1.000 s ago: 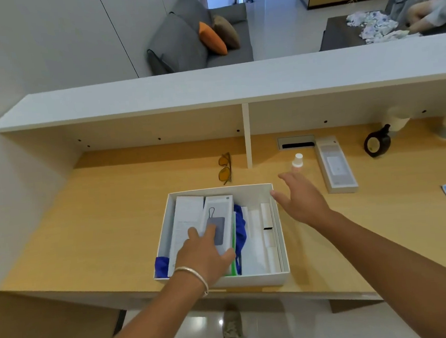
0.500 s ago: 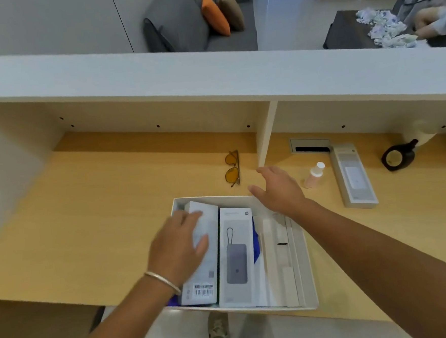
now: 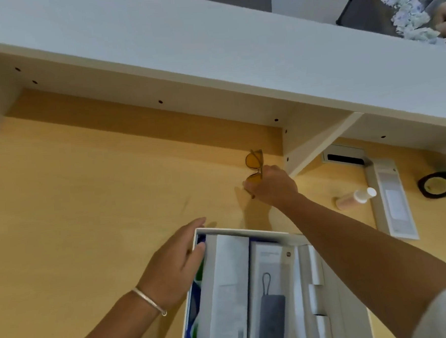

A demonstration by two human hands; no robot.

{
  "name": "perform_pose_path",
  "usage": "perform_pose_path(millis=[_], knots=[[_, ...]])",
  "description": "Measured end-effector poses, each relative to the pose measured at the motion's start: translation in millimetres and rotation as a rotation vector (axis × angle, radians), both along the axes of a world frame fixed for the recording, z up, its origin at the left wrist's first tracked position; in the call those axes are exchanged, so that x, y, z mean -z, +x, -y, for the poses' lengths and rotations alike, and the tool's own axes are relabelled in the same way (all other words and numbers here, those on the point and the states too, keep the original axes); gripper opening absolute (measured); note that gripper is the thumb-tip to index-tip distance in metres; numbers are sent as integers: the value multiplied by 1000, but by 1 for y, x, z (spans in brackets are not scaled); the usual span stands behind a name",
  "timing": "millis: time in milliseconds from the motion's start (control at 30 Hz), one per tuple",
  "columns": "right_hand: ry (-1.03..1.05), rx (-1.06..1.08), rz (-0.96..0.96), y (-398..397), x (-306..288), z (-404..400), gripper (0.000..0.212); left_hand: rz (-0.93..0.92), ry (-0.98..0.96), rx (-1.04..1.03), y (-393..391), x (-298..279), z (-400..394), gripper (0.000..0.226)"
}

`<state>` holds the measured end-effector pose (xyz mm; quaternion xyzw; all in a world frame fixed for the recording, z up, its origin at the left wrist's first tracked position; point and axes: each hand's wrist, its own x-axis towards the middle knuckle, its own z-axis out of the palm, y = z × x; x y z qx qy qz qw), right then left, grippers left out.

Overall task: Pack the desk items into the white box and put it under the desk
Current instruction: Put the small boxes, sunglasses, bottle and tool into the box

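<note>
The white box point(image 3: 241, 232) sits at the desk's near edge. It holds a plain white carton point(image 3: 226, 287), a power-bank carton point(image 3: 274, 292), white strips and something blue. My left hand point(image 3: 174, 264) rests on the box's far left corner, fingers curled over the rim. Amber-lensed glasses point(image 3: 254, 161) lie on the desk near the white shelf divider. My right hand point(image 3: 272, 185) is closed over their near end, covering one lens.
To the right on the wooden desk point(image 3: 99, 190) are a small tipped pink bottle point(image 3: 354, 198), a long white carton point(image 3: 393, 199) and a black round object point(image 3: 438, 185). A white shelf point(image 3: 209, 59) overhangs the back, with a cable slot point(image 3: 343, 157) beneath.
My right hand moved from above the box's far edge out to the glasses and closed on them. My left hand slid from the white carton to the box's left corner. The camera tilted closer.
</note>
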<state>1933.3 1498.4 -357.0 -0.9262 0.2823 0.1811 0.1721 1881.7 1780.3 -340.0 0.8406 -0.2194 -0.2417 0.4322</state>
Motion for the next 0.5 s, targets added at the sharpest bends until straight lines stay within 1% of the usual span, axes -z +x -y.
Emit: perform_pose_path(millis=[100, 167, 233, 267, 367, 433, 500], knots=[[-139, -13, -65, 14, 13, -5, 69, 2, -9, 8, 2, 2, -2, 45], [-183, 1, -55, 19, 19, -7, 58, 0, -20, 12, 3, 1, -2, 49], [-184, 19, -8, 23, 22, -7, 44, -8, -25, 14, 2, 1, -2, 48], [-178, 16, 5, 24, 23, -7, 42, -9, -22, 12, 2, 0, -3, 48], [-172, -21, -47, 21, 18, -5, 46, -7, 11, 2, 1, -1, -3, 44], [-180, -33, -75, 14, 8, -2, 44, -3, 38, 1, 0, -2, -2, 43], [-175, -46, -33, 4, -7, 2, 39, 19, 69, 11, 0, -6, -3, 47]])
